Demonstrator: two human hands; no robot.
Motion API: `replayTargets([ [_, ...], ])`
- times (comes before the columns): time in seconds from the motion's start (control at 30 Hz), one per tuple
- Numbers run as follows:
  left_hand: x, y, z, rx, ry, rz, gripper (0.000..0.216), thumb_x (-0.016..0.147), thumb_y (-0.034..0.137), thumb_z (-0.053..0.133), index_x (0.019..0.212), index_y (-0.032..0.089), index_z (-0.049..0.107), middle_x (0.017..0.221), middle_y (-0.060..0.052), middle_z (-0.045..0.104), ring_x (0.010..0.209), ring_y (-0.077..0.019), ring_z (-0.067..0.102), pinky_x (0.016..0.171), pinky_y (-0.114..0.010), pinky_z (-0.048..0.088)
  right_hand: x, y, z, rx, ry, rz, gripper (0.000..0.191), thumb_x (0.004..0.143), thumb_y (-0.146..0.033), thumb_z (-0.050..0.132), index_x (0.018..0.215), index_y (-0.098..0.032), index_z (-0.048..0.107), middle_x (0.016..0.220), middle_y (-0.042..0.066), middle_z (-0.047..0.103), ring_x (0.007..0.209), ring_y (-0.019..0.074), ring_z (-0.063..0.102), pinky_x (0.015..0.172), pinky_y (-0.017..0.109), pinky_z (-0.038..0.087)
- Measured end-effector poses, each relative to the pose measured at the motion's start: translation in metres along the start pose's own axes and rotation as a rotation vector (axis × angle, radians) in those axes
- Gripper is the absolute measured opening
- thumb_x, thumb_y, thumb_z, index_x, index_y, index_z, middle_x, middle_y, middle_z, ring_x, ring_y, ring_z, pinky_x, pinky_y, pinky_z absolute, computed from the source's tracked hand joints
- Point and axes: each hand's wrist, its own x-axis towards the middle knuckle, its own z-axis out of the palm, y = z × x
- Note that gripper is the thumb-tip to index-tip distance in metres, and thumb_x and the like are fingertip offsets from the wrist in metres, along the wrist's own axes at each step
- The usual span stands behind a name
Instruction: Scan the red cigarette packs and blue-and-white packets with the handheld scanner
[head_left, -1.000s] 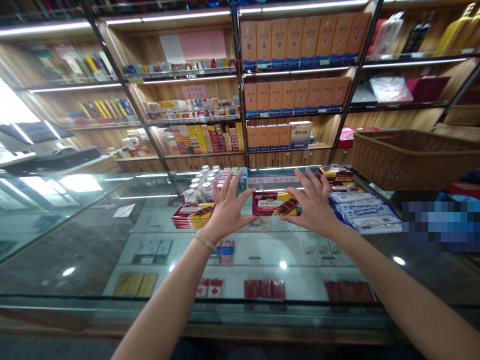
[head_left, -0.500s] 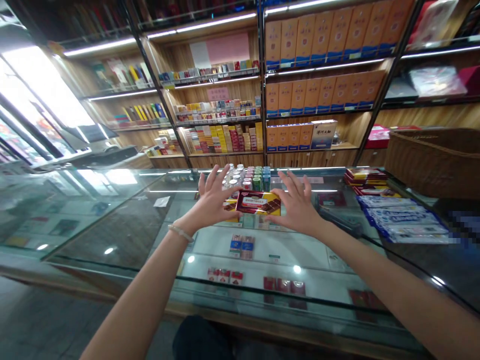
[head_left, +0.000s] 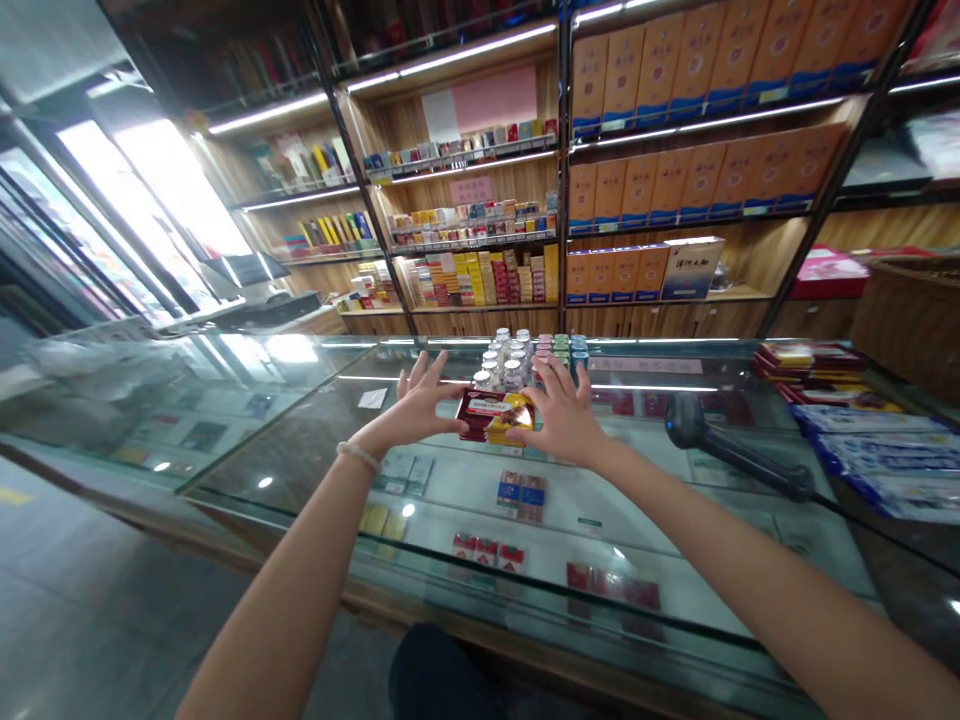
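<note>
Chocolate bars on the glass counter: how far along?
Looks done: nothing settled. In hand: left hand and right hand press a stack of chocolate bars together on the glass counter. Left: another stack sits at far right.

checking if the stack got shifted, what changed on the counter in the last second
Both hands carried the stack of chocolate bars leftward along the glass counter, from near the packs on the right to just in front of the small jars. The left hand and right hand kept their grip on its two ends throughout. The jars, the scanner and the shelves stayed put.
</note>
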Motion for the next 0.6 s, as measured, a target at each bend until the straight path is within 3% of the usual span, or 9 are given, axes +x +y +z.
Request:
replayTargets([
  [0.27, 0.01, -0.021, 0.017, -0.124, -0.033, -0.093, 0.072, 0.079, 0.063, 0.079, 0.144, 0.034, 0.065, 0.178, -0.01, 0.014, 0.162, -0.0442, 0.005, 0.124, -0.069, 0.022, 0.013, -0.004, 0.019, 0.001, 0.01, 0.044, 0.073, 0.094, -0.078, 0.047, 0.129, -0.018, 0.071, 0.172, 0.02, 0.029, 0.159, 0.0393, 0.022, 0.125, 0.071, 0.007],
  [0.47, 0.012, -0.018, 0.036, -0.152, -0.013, -0.162, 0.068, 0.078, 0.055, 0.083, 0.141, 0.037, 0.067, 0.176, -0.008, 0.021, 0.163, -0.0421, 0.008, 0.126, -0.067, 0.021, 0.009, -0.003, 0.029, 0.019, 0.037, 0.048, 0.07, 0.094, -0.076, 0.049, 0.126, -0.019, 0.072, 0.171, 0.02, 0.032, 0.158, 0.0395, 0.025, 0.125, 0.071, 0.007],
  [0.6, 0.01, -0.022, 0.046, -0.156, 0.003, -0.141, 0.068, 0.079, 0.056, 0.081, 0.142, 0.033, 0.067, 0.177, -0.01, 0.018, 0.163, -0.0437, 0.005, 0.125, -0.07, 0.018, 0.007, -0.002, 0.031, 0.0, 0.021, 0.067, 0.072, 0.095, -0.076, 0.048, 0.13, -0.018, 0.071, 0.171, 0.02, 0.032, 0.158, 0.0393, 0.024, 0.126, 0.07, 0.008],
])
